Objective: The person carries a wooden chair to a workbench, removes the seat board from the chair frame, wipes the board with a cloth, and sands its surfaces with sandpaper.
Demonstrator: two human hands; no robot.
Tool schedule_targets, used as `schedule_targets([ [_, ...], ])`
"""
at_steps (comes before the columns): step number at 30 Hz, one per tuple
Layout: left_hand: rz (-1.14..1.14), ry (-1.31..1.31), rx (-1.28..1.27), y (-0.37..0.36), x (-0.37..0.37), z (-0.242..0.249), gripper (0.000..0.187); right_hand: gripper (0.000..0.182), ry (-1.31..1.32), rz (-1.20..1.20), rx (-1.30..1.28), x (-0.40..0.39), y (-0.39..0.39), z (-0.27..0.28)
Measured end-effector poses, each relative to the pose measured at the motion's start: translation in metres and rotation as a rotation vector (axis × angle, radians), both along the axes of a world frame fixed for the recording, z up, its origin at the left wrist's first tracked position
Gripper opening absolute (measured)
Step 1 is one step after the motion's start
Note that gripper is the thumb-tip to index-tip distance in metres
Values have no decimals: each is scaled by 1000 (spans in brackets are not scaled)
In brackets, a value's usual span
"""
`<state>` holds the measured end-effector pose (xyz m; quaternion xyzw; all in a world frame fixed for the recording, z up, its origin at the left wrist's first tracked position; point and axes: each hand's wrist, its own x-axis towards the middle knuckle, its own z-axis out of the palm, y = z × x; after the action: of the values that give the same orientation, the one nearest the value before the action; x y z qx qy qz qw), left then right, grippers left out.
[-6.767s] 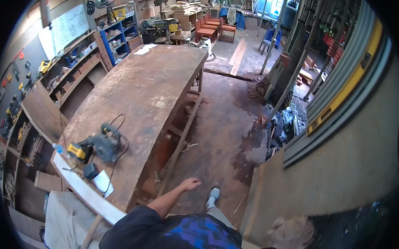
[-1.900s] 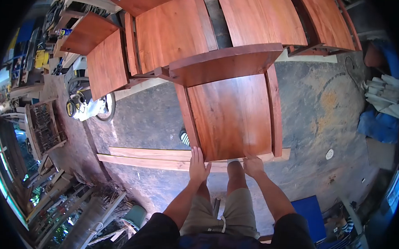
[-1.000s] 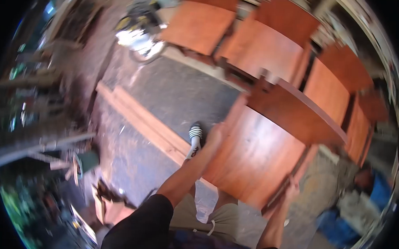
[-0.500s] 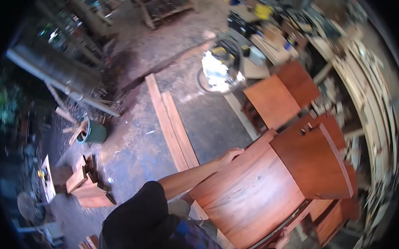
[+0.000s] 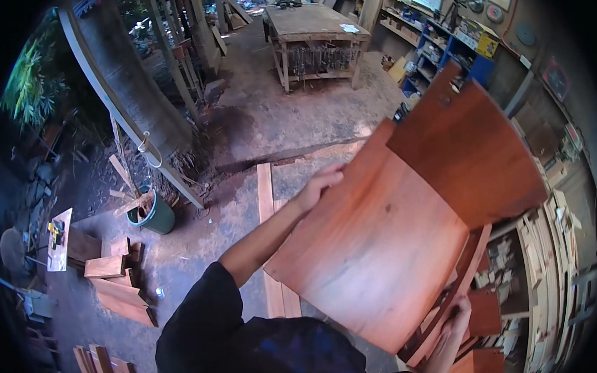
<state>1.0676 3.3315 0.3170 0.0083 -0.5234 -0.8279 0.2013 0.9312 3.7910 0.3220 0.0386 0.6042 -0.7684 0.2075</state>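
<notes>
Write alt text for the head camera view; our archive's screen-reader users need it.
A person carries a reddish wooden chair, left hand gripping the seat's left edge and right hand its right side. Beyond lie floor planks, a green bucket and a workbench.

The person wears a dark, near-black top (image 5: 205,329) with short sleeves that end above the elbow, leaving both forearms bare. Across the chest the fabric carries a blue patterned print (image 5: 304,353). The left hand (image 5: 320,185) and the right hand (image 5: 456,320) are bare, without gloves, rings or a watch visible.
</notes>
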Motion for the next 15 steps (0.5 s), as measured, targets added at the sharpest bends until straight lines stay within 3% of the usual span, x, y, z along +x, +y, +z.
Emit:
schedule_targets([
  [3, 138, 77, -5, -71, -24, 35, 57, 23, 17, 56, -66, -94, -93, 1],
  [4, 163, 123, 10, -93, -33, 48, 57, 22, 82, 232, -125, -137, -120, -8],
  [8, 397, 96, -36, -192, -56, 84, 54, 31, 23, 418, -195, -244, -273, 7],
  [10, 499, 92, -59, -249, -69, 90, 53, 34, 42, 442, -192, -282, -355, 20],
  [13, 460, 211, -80, -328, -82, 102, 52, 33, 59, 581, -286, -322, -475, 39],
  [15, 585, 192, -80, -389, -96, 96, 52, 30, 60, 684, -321, -353, -553, 44],
])
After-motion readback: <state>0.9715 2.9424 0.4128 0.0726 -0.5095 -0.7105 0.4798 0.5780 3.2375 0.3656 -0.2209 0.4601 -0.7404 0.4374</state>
